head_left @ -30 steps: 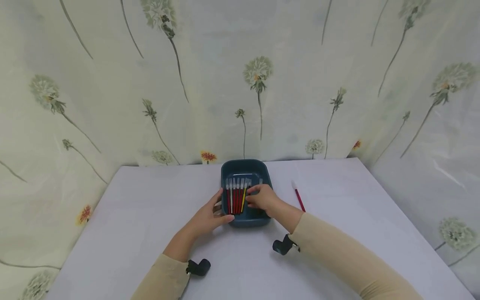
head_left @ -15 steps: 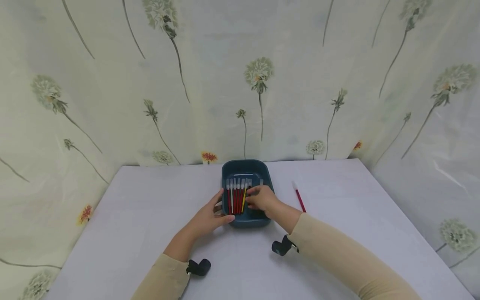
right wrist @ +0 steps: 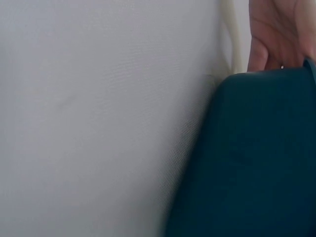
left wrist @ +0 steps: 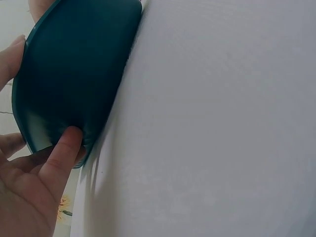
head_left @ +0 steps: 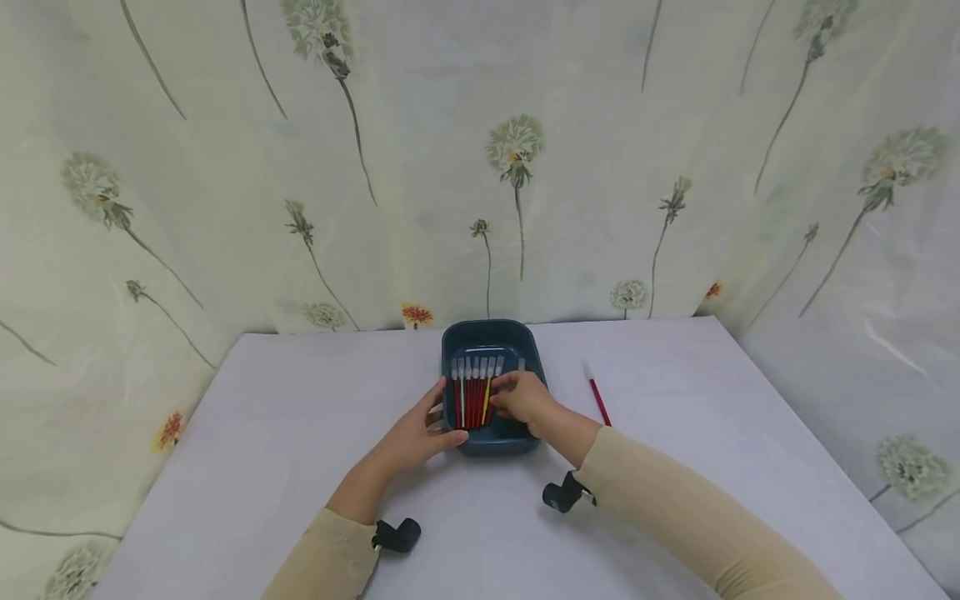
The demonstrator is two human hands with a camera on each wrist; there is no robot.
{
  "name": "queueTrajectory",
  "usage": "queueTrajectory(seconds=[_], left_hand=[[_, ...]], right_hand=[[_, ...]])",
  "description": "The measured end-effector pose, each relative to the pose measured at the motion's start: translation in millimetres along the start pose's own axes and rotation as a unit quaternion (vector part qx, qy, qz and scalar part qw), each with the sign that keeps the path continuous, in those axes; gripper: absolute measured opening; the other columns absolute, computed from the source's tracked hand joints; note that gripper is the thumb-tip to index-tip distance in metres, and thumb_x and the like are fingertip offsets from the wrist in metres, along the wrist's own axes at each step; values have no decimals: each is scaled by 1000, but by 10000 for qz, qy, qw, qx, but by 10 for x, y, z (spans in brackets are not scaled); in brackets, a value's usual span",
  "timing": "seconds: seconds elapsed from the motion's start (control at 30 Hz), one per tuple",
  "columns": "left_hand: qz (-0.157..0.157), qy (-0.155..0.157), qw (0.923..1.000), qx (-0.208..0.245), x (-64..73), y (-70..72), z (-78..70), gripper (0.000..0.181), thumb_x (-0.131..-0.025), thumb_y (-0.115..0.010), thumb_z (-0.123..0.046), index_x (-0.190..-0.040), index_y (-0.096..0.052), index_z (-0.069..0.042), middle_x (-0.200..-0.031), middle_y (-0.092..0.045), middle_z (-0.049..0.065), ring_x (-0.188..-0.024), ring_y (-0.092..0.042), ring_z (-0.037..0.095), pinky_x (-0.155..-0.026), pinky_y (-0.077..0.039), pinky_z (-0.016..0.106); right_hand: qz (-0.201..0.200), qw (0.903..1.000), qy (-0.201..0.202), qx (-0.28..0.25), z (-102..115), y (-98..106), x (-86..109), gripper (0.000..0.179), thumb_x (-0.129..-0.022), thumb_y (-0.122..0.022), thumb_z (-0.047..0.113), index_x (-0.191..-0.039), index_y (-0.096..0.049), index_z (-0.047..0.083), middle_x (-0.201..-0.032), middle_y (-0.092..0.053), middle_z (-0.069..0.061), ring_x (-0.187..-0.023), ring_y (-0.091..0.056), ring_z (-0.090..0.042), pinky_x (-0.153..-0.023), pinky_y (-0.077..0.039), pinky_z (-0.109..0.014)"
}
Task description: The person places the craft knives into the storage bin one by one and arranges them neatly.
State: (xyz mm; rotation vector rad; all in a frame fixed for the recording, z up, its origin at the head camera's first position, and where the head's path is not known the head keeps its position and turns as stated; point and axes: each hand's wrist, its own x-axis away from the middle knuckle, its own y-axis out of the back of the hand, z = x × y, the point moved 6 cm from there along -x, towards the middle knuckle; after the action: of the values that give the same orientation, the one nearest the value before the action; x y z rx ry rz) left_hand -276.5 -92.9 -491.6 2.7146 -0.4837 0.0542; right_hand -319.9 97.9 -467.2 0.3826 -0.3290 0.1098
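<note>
A dark teal tray (head_left: 498, 445) sits near the back of the table. Inside, thin paintbrushes (head_left: 470, 400) with pale clear-capped tips lie side by side along the left, mostly red, one white and one yellow (head_left: 486, 402). My left hand (head_left: 411, 435) holds the tray's left side, thumb at the near corner; in the left wrist view its fingers (left wrist: 61, 153) press the outer wall. Over the tray, my right hand (head_left: 529, 398) has curled fingers at the row's right end, pinching a paintbrush (head_left: 499, 365) mostly hidden behind them. Only the tray's outside shows in the right wrist view.
A red paintbrush (head_left: 598, 400) lies on the white tabletop (head_left: 300, 417) right of the tray, its lower end behind the right sleeve. Another capped tip (head_left: 522, 364) shows in the tray beyond the right hand. A flower-patterned sheet (head_left: 420, 167) hangs behind the table.
My right hand has shifted very slightly left. The capped tip beside the yellow paintbrush stands a little further from it than before. My left hand stays in place on the tray.
</note>
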Motion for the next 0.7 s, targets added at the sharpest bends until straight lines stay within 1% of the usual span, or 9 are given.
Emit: queueTrajectory(seconds=[0.07, 0.2, 0.37, 0.57, 0.7], left_hand=[[0, 14, 10000, 14, 6, 1, 0, 101, -86, -80, -39, -162, -14, -24, -160, -31, 15, -138, -46, 36, -104, -47, 45], [5, 42, 10000, 47, 9, 0, 10, 101, -86, -80, -38, -162, -15, -25, -160, -31, 16, -137, -47, 36, -104, -47, 46], [-1, 52, 10000, 22, 2, 0, 19, 102, -85, -80, -41, -162, -15, -26, -160, -31, 16, -137, -47, 36, -104, -47, 46], [-28, 44, 10000, -54, -13, 3, 24, 103, -84, -81, -43, -162, -15, -28, -160, -32, 15, -137, -46, 35, -105, -46, 46], [-62, 59, 9999, -95, -11, 4, 26, 103, -84, -81, -41, -162, -15, -28, -160, -33, 15, -138, -46, 35, -105, -46, 46]], right_hand=[[-22, 10000, 8, 6, 5, -5, 6, 31, -95, -67, 1, -125, -64, 1, -107, -62, -15, -84, -64, -20, -82, -59, -34], [-65, 9999, 94, 34, 15, -7, 14, 30, -94, -67, 1, -125, -65, 2, -105, -60, -13, -85, -64, -20, -81, -59, -32], [-47, 9989, 402, 223, 46, 9, 27, 30, -95, -67, 1, -124, -65, 1, -104, -61, -13, -86, -65, -21, -80, -59, -31], [60, 9955, 782, 526, 124, 126, 110, 32, -95, -68, 6, -127, -65, 3, -109, -64, -15, -92, -68, -25, -88, -58, -39], [121, 9935, 890, 695, 153, 235, 156, 33, -96, -68, 9, -128, -65, 4, -114, -65, -15, -97, -67, -25, -91, -56, -41]])
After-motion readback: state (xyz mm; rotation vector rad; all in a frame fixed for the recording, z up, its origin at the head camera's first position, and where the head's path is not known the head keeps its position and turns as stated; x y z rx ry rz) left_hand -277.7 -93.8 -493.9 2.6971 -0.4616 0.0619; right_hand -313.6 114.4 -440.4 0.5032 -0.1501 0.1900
